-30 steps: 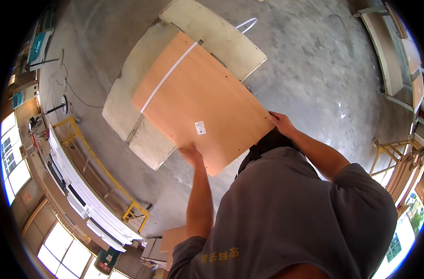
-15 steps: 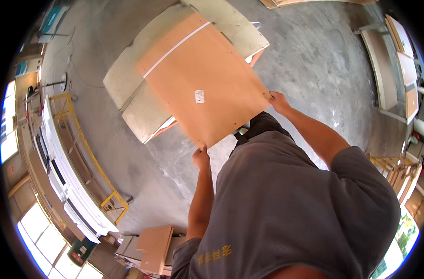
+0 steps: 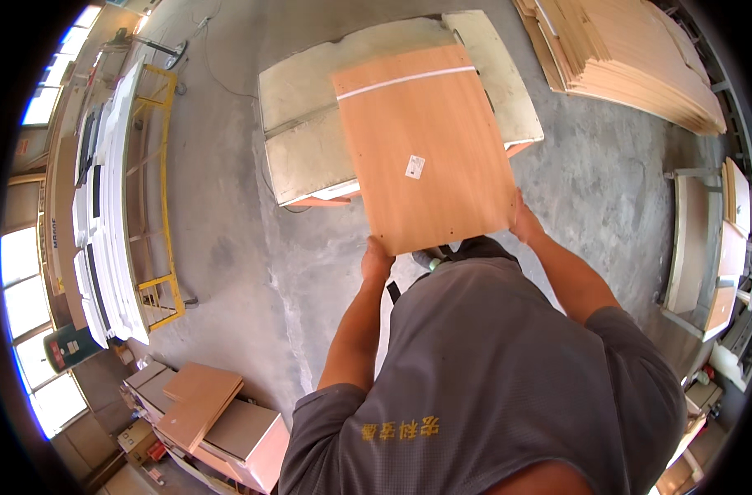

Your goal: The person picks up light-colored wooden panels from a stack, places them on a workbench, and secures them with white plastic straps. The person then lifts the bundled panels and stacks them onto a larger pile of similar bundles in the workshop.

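I hold a large wood-coloured board [image 3: 438,177] in front of my body by its near end. A white band [image 3: 401,81] crosses its far part, and a small white label [image 3: 415,167] sits near its middle. My left hand [image 3: 378,261] is closed on the near left corner. Around the near right edge, my right hand [image 3: 522,219] grips with its fingers partly hidden. The board's far part overlaps a pale, worn platform [image 3: 310,82]; whether it rests on it I cannot tell.
On the left stands a yellow-framed cart [image 3: 171,247] beside long white pieces [image 3: 112,223]. Stacked boards [image 3: 640,66] lie at the far right. A rack with panels [image 3: 689,247] is on the right. Near left, loose boards [image 3: 199,404] lie on cabinets.
My view has turned, so the board and platform appear further right and straighter ahead. The stacked boards at far right show more fully. Both hands keep their hold on the board.
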`<state>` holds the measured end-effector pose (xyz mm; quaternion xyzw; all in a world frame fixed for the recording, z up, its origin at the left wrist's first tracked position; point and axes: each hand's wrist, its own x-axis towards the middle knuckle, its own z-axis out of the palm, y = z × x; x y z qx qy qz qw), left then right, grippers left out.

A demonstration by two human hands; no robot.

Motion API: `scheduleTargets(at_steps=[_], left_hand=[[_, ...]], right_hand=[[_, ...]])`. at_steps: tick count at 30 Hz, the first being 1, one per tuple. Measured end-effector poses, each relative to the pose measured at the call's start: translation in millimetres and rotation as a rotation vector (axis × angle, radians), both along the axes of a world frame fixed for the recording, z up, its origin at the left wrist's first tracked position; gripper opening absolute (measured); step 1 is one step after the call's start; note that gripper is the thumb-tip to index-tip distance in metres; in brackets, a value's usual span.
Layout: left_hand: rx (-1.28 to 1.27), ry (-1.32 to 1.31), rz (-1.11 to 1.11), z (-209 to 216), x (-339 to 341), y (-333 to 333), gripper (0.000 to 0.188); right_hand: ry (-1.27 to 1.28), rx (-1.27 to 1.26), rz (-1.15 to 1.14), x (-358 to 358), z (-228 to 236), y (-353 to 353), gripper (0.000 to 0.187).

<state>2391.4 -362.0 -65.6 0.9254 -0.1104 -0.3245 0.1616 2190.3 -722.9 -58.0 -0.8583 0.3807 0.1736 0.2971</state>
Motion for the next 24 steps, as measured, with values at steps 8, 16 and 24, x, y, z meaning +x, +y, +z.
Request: scheduleTargets(at_steps=[8, 16, 24], left_hand=[[-0.472, 0.535, 0.34, -25.8, 26.2, 34.6, 0.072], [-0.734, 0.735, 0.829, -44.2, 5.5, 43.7, 0.054], [-0.858, 0.492, 0.899, 1.9, 9.9, 47.5, 0.047]], right_hand=[[-0.204, 0.655, -0.404, -12.3, -42.1, -12.7, 0.065], [-0.438, 1.015, -1.207, -8.4, -50.3, 2.0, 0.045], [-0.544, 0.986, -1.204, -9.3, 6.4, 19.4, 0.032]])
